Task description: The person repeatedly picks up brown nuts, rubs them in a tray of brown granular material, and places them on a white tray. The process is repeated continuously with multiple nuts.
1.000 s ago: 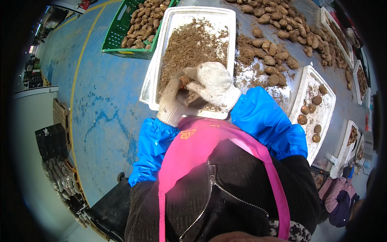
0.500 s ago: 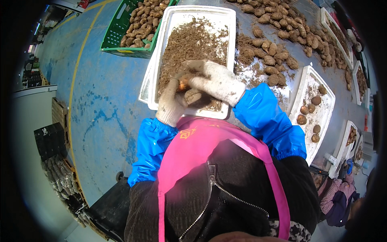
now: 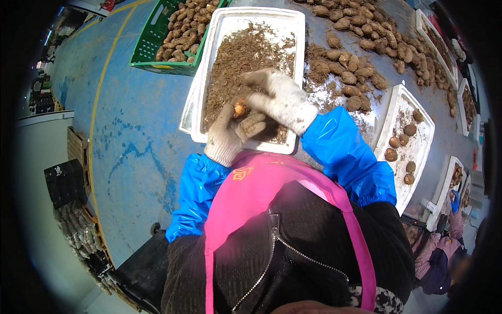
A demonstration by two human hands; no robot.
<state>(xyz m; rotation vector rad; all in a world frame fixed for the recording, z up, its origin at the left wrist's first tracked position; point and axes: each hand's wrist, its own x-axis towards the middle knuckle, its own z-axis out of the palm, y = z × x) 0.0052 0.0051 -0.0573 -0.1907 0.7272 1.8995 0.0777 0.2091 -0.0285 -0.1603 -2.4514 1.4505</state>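
Observation:
My gloved left hand (image 3: pixel 230 132) curls around a small taro (image 3: pixel 240 109), whose orange-brown end shows between the fingers. Just to its upper right, my gloved right hand (image 3: pixel 280 99) has its fingers and thumb spread, its fingertips close to the taro. Both hands are over a white foam tray (image 3: pixel 299 47) at my front. Brown fibrous husk scraps (image 3: pixel 238 65) cover much of its bottom. Both gloves are off-white and soiled, and blue sleeves cover my forearms.
A green crate (image 3: pixel 137 55) of taros stands beyond the tray's left side. More taros (image 3: pixel 361 23) lie heaped on the metal table to the right. Another white tray (image 3: pixel 389 112) holds several round taros. A co-worker in a checked top (image 3: pixel 426 254) is at far right.
My right hand has opened and drawn slightly up and away from the taro. The left fingers have shifted a little, and more of the taro's orange-brown end shows. At far right, the co-worker's arm has moved.

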